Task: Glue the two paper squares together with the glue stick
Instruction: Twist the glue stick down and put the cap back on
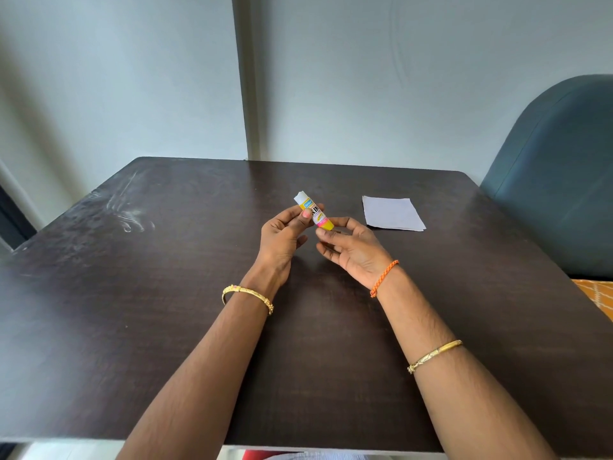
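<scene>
A small glue stick (314, 211) with a yellow and white label, a white top and a pink band near its yellow base is held tilted above the middle of the dark table (166, 293). My left hand (283, 235) pinches its upper body with thumb and fingers. My right hand (348, 245) grips its yellow lower end with the fingertips. The white paper squares (391, 214) lie stacked flat on the table to the right of my hands, a second sheet's edge peeking out beneath the top one.
The table's back edge meets a pale wall. A blue-grey padded chair (560, 174) stands at the table's right side, with orange patterned fabric (597, 293) below it. White scuff marks (129, 214) streak the table's left part.
</scene>
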